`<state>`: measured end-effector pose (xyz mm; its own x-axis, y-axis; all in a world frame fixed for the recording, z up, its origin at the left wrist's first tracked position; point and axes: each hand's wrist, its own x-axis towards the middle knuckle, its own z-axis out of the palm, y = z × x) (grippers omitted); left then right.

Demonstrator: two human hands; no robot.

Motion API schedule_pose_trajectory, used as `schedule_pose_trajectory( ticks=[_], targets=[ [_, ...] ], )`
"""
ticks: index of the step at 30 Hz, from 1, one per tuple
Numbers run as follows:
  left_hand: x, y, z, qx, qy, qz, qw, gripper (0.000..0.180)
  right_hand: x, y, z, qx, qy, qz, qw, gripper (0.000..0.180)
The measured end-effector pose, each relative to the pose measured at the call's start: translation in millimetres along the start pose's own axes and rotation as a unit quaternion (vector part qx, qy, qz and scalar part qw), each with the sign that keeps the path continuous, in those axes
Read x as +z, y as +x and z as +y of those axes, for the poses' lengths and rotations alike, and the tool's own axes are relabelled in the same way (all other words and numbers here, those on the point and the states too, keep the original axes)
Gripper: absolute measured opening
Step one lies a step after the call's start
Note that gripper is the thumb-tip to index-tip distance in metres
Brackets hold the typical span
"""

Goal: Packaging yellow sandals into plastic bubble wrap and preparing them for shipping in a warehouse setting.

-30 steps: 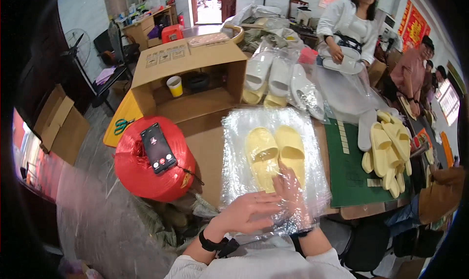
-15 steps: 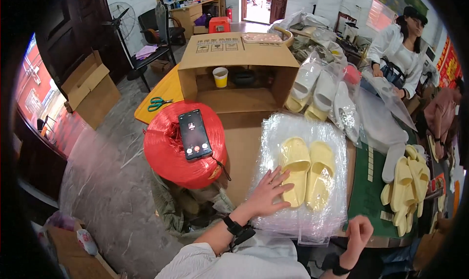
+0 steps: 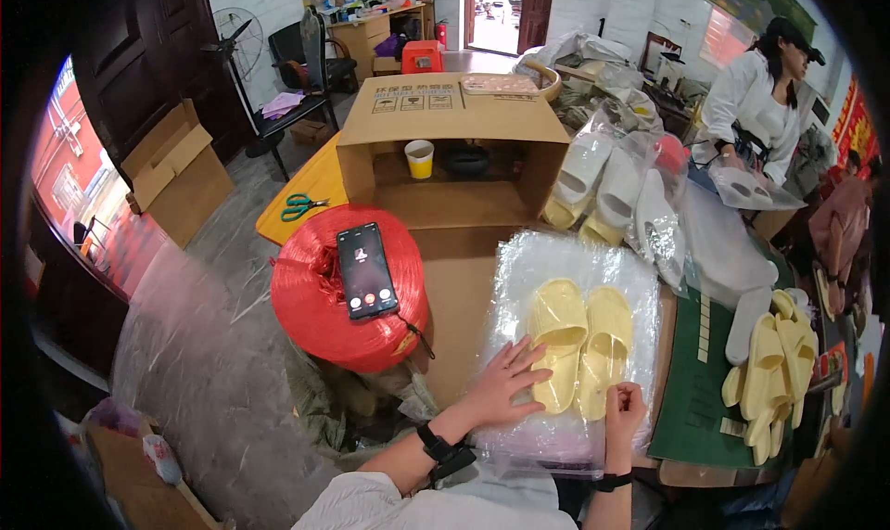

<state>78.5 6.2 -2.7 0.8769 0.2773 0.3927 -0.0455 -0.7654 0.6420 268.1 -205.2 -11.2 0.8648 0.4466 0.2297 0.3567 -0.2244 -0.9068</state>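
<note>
A pair of pale yellow slippers lies side by side, toes away from me, seemingly inside a clear plastic bag. Beneath them is a stack of clear plastic bags. My left hand rests with fingers spread on the plastic, its fingertips touching the left slipper's edge. Close by the right slipper's heel, my right hand is closed, thumb and fingers pinched together. Whatever it grips, if anything, is too small to make out.
An open cardboard box with a yellow-white cup stands beyond. To the left, a phone lies on a red twine roll, near green scissors. Bagged slippers and a yellow slipper pile lie right. A person handles a bagged pair.
My right hand has moved left and up, from beyond the stack's near right corner onto the plastic by the right slipper's heel. The left hand stays spread beside the left slipper.
</note>
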Motion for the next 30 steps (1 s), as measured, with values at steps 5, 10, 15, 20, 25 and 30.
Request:
schedule_pose_trajectory(
  ticks=[5, 10, 15, 20, 25, 30],
  targets=[
    [-0.6, 0.5, 1.1, 0.008, -0.005, 0.001, 1.000, 0.057, -2.3, -2.1, 3.5, -0.003, 0.009, 0.009, 1.000, 0.008],
    [-1.1, 0.0, 0.6, -0.003, -0.006, -0.008, 1.000, 0.056, -0.4, -3.5, 1.9, 0.002, 0.013, 0.018, 1.000, 0.009],
    [3.1, -1.4, -3.6, 0.010, -0.001, 0.006, 1.000, 0.055, -1.7, -3.8, 0.6, -0.001, 0.019, 0.015, 1.000, 0.010],
    [1.0, 1.2, -2.3, 0.015, 0.006, 0.011, 1.000, 0.053, -1.5, -2.0, 5.1, -0.010, 0.007, 0.015, 1.000, 0.010],
    [-1.3, 0.8, -0.6, 0.034, 0.016, 0.037, 0.999, 0.052, -0.6, -0.6, 2.8, -0.002, 0.020, 0.019, 1.000, 0.010],
    [-9.2, -17.7, 16.3, -0.050, 0.008, 0.128, 0.991, 0.055, -16.2, -2.7, -15.3, -0.016, -0.022, -0.023, 0.999, 0.029]
  ],
)
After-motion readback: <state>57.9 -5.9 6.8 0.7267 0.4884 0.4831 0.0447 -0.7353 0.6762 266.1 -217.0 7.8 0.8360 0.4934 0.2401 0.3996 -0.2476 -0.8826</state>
